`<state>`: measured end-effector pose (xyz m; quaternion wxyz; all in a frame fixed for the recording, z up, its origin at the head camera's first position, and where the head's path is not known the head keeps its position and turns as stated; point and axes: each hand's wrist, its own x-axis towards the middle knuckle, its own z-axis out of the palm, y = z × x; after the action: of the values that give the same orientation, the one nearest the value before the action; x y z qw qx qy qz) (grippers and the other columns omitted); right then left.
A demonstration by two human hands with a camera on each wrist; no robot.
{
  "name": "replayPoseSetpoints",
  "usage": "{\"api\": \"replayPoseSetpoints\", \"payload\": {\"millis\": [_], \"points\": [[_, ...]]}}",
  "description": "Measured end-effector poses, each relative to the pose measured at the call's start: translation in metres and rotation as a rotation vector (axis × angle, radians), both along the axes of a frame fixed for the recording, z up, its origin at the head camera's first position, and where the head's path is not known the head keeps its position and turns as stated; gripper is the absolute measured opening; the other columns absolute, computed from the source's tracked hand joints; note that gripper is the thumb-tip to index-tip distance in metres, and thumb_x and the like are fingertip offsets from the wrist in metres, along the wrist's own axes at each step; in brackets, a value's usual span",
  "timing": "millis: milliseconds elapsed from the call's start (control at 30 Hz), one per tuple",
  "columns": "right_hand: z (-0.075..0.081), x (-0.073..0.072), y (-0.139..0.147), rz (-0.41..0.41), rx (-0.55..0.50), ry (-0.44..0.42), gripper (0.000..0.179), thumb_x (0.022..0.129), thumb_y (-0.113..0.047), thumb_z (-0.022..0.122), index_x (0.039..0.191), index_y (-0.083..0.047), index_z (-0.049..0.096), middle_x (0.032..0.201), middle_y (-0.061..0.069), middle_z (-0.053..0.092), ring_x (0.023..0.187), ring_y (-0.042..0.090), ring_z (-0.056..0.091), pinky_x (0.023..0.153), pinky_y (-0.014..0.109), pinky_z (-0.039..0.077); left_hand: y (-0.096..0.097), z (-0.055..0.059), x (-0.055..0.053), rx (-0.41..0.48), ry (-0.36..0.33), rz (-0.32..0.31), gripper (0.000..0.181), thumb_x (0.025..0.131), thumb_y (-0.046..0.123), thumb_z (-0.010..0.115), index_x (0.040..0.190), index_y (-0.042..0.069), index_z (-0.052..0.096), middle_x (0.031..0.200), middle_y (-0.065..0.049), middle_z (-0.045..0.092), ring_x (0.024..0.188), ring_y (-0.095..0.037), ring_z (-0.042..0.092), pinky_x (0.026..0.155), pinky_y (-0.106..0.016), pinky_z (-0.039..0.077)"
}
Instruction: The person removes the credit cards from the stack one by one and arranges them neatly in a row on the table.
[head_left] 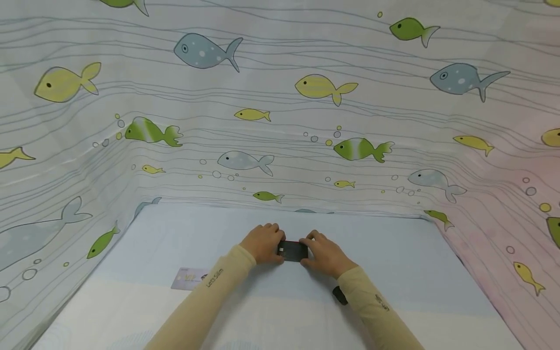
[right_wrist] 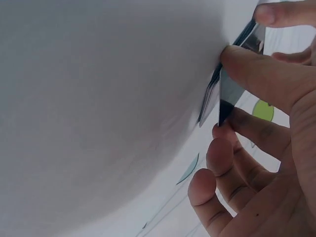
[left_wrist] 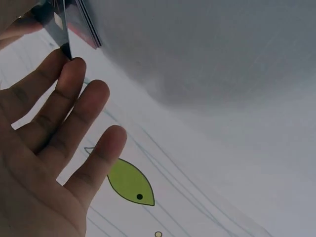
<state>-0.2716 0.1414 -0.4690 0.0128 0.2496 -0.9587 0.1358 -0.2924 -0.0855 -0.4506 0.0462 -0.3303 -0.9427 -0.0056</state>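
Note:
Both hands hold a dark card [head_left: 293, 252] with a small light mark near its left side, over the middle of the table. My left hand [head_left: 264, 244] pinches its left end, and my right hand [head_left: 327, 255] pinches the right end. In the right wrist view the card [right_wrist: 232, 91] is tilted, a fingertip at its lower corner and the thumb on its upper edge. Right beside it is a thin stack of cards [right_wrist: 209, 98], also seen in the left wrist view; whether they touch is unclear. The other fingers of both hands are spread and bent.
A pale purple card [head_left: 185, 279] marked VIP lies on the table left of the left forearm, which partly covers it. A small black object [head_left: 339, 295] shows beside the right wrist. Fish-printed cloth [head_left: 288, 146] rises behind the table [head_left: 385, 282] and along both sides.

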Motion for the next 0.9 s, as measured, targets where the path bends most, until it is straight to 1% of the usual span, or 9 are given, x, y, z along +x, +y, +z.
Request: {"api": "replayPoseSetpoints", "payload": {"millis": [133,267,367,467,500,633,800,900], "points": [[-0.001,0.002,0.002,0.016,0.004,0.029,0.054,0.084,-0.031,0.084,0.131,-0.014,0.066,0.119,0.006,0.055,0.104,0.022,0.06,0.09,0.042,0.054,-0.001,-0.003,0.002,-0.027,0.072,-0.029,0.05,0.08,0.051,0.082,0.112,0.015,0.069,0.099,0.002,0.059,0.088,-0.014,0.053,0.081,-0.033,0.05],[-0.003,0.004,0.004,0.025,0.02,0.085,0.055,0.084,-0.034,0.085,0.131,-0.014,0.066,0.118,0.005,0.056,0.102,0.02,0.061,0.087,0.04,0.055,-0.001,-0.003,0.005,-0.028,0.141,-0.059,0.05,0.079,0.051,0.082,0.11,0.015,0.069,0.1,0.001,0.06,0.09,-0.016,0.054,0.083,-0.034,0.049],[-0.003,0.007,0.005,0.038,0.011,0.123,0.055,0.082,-0.034,0.086,0.129,-0.013,0.067,0.117,0.005,0.056,0.1,0.022,0.061,0.084,0.041,0.055,-0.001,-0.005,0.006,-0.037,0.195,-0.069,0.05,0.078,0.054,0.081,0.109,0.017,0.07,0.099,0.002,0.061,0.09,-0.016,0.054,0.082,-0.034,0.049],[-0.002,0.009,0.006,0.039,0.009,0.134,0.055,0.081,-0.035,0.086,0.128,-0.014,0.067,0.117,0.006,0.057,0.099,0.022,0.062,0.083,0.041,0.056,-0.003,-0.006,0.007,-0.047,0.226,-0.07,0.051,0.077,0.058,0.078,0.109,0.018,0.07,0.099,0.003,0.062,0.09,-0.016,0.054,0.081,-0.034,0.048],[-0.003,0.01,0.006,0.036,0.01,0.135,0.056,0.081,-0.036,0.086,0.129,-0.014,0.067,0.117,0.005,0.057,0.1,0.022,0.062,0.084,0.041,0.056,-0.003,-0.007,0.007,-0.051,0.231,-0.07,0.051,0.077,0.058,0.077,0.109,0.019,0.069,0.099,0.003,0.062,0.09,-0.016,0.054,0.081,-0.034,0.048],[-0.002,0.012,0.007,0.032,0.025,0.152,0.058,0.081,-0.04,0.085,0.129,-0.016,0.066,0.119,0.003,0.058,0.101,0.02,0.062,0.085,0.04,0.055,-0.005,-0.002,0.01,-0.02,0.241,-0.087,0.05,0.077,0.058,0.077,0.107,0.019,0.069,0.099,0.003,0.062,0.09,-0.016,0.056,0.079,-0.034,0.049],[0.001,0.015,0.007,0.075,0.047,0.208,0.06,0.078,-0.046,0.086,0.128,-0.018,0.067,0.116,-0.001,0.058,0.098,0.018,0.06,0.083,0.038,0.055,-0.012,0.006,0.018,0.007,0.233,-0.103,0.051,0.077,0.059,0.078,0.109,0.019,0.069,0.101,0.002,0.062,0.092,-0.017,0.057,0.078,-0.033,0.049],[0.003,0.017,0.008,0.101,0.037,0.212,0.061,0.077,-0.047,0.086,0.129,-0.02,0.067,0.116,-0.002,0.058,0.097,0.016,0.06,0.083,0.037,0.055,-0.017,0.011,0.024,0.027,0.217,-0.107,0.052,0.078,0.058,0.077,0.11,0.018,0.069,0.102,0.002,0.063,0.093,-0.018,0.057,0.079,-0.034,0.049]]}}
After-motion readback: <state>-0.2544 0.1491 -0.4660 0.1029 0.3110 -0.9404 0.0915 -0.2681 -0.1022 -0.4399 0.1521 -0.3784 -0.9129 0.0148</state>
